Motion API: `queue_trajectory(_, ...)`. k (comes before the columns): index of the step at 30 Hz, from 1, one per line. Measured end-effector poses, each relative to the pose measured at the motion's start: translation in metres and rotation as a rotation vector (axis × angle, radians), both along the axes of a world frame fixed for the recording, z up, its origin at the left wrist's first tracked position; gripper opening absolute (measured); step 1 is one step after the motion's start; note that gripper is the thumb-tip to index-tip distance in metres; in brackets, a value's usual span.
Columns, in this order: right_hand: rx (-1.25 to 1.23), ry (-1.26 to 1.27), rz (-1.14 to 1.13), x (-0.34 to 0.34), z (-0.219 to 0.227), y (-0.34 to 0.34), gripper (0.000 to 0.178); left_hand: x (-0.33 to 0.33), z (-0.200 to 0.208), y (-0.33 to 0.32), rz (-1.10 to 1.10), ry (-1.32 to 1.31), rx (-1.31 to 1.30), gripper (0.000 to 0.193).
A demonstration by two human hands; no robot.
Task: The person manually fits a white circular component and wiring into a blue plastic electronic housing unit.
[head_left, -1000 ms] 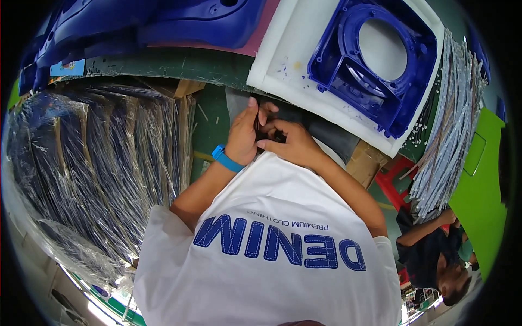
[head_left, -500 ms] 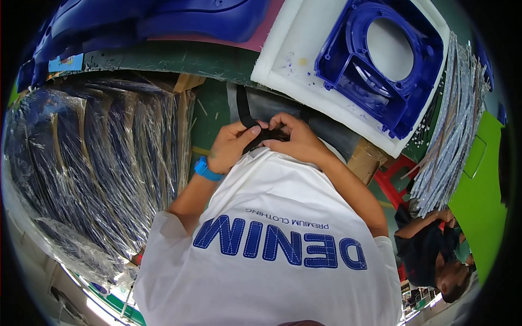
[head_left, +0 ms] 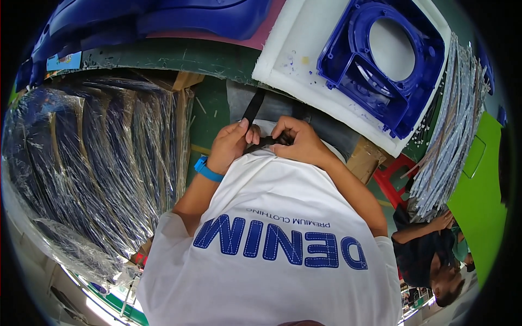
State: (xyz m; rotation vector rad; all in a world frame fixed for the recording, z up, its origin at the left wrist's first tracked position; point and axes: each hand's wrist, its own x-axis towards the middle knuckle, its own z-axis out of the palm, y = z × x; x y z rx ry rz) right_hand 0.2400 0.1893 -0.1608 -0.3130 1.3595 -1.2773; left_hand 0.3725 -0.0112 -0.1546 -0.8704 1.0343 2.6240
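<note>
Strap [head_left: 254, 106] stood in the frame's upper centre, pinched by the left hand [head_left: 231, 144]. Right hand [head_left: 298, 141] pinched black material [head_left: 265, 142] nearby.

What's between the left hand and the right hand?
In the head view, a black strap spans the gap between left hand and right hand, with the white shirt behind.

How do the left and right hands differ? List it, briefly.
Wrist: the left hand has a blue band at its wrist; the right hand has none.
Strap: a black strap rises past the left hand's thumb; none rises from the right hand.
Place: the left hand is nearer the wrapped stack, the right hand nearer the foam.
Shared: bent fingers.
</note>
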Motion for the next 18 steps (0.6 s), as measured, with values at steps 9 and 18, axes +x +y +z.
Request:
queue_trajectory(9,0.042,0.028,0.003,0.004,-0.003,0.000,0.028,-0.002,-0.004,-0.006,0.051,-0.078,0.080,0.041)
queue_trajectory(18,0.052,-0.068,-0.200,-0.001,0.003,-0.008,0.022,0.000,0.030,-0.007,-0.500,-0.113,-0.584,0.031)
